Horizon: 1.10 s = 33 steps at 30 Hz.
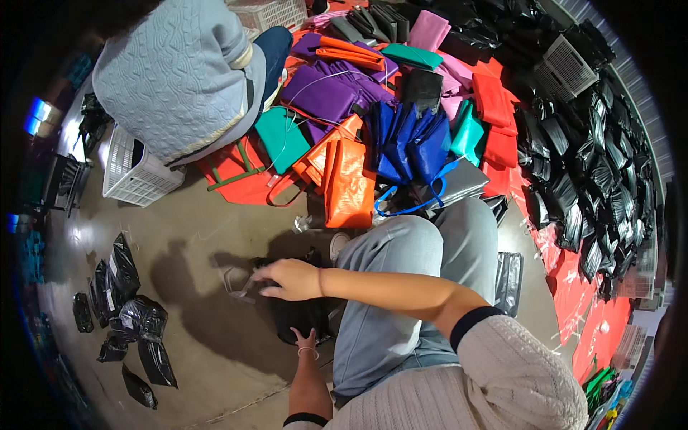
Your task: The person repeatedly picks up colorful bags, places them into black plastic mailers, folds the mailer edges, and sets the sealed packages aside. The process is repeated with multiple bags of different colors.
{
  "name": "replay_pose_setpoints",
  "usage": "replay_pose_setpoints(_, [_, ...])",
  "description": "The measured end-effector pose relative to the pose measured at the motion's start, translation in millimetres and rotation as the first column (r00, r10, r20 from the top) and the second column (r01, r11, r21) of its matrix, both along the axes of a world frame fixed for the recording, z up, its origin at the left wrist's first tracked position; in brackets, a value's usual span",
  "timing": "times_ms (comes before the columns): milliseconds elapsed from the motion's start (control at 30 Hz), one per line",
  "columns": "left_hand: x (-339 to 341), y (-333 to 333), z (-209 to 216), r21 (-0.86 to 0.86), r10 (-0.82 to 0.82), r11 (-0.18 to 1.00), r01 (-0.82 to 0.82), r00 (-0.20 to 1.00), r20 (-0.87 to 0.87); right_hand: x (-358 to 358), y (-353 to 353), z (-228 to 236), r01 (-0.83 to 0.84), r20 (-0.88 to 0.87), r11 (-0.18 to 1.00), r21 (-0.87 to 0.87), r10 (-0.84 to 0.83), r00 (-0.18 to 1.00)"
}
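A black folded bundle lies on the floor beside my bent left knee. My left hand grips its near edge, with thumb and fingers against the black material. Over the bundle's far side reaches my right hand, its fingers bent and pointing left. A thin, clear strip runs from these fingertips in a loose loop; it is blurred, and its exact kind cannot be made out. Part of the bundle is hidden beneath my right hand.
Black plastic-wrapped packages lie at left. Folded orange, purple and blue bags pile up ahead. Another person sits at far left by a white crate. Many black packages cover the right.
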<state>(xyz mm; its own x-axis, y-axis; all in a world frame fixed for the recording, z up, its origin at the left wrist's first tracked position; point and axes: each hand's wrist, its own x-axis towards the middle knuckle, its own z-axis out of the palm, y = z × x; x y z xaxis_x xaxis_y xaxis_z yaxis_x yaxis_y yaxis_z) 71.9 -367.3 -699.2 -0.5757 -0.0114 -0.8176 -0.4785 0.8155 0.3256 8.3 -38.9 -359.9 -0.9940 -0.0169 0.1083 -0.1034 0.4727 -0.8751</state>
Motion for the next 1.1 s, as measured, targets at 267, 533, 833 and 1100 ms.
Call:
replay_pose_setpoints(267, [-16.0, 3.5, -4.2, -0.159, -0.177, 0.981, 0.106, 0.823, -0.54, 175.4, 39.3, 242.4, -0.366, -0.814, 0.819, -0.441, -0.194, 0.548])
replay_pose_setpoints(533, [-38.5, 112.8, 105.8, 0.27, -0.07, 0.904, 0.332, 0.737, -0.672, 254.4, 11.4, 264.9, -0.315, -0.865, 0.879, -0.357, -0.184, 0.467])
replay_pose_setpoints(833, [-29.8, 124.8, 107.1, 0.005, -0.331, 0.858, 0.514, 0.56, -0.76, 295.9, 15.6, 275.1, -0.225, -0.863, 0.929, -0.292, -0.155, 0.481])
replay_pose_setpoints(1100, [-33.6, 104.6, 79.4, 0.11, -0.301, 0.852, 0.511, 0.652, -0.696, 300.9, 53.8, 257.4, -0.149, -0.811, 0.96, -0.237, -0.111, 0.575])
